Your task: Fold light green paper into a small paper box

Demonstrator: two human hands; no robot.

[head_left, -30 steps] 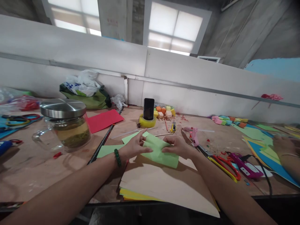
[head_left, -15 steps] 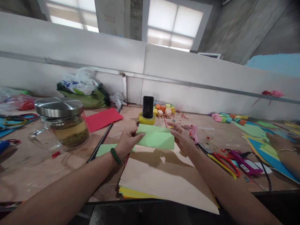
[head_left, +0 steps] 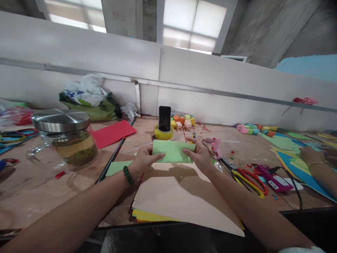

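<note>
A light green sheet of paper (head_left: 172,151), folded over, is held up between both hands above a stack of paper (head_left: 181,196). My left hand (head_left: 146,158) pinches its left end with the thumb on the near face; a green bead bracelet is on that wrist. At the other end my right hand (head_left: 198,154) is closed on the paper, thumb on the near face and fingers behind. The stack has a pale peach sheet on top and yellow and orange edges below. Another green piece (head_left: 117,168) lies left of the stack, partly behind my left wrist.
A glass teapot (head_left: 71,140) stands left, beside red paper (head_left: 114,134). A phone (head_left: 164,118) rests upright in a yellow tape roll. Scissors (head_left: 250,182), a pink glue gun (head_left: 217,147) and a purple device (head_left: 273,179) lie right. Another person's hand (head_left: 312,156) is at far right.
The raised upper flap of the green paper has come together with the front layer. My right thumb has moved onto the near face. The view has shifted slightly.
</note>
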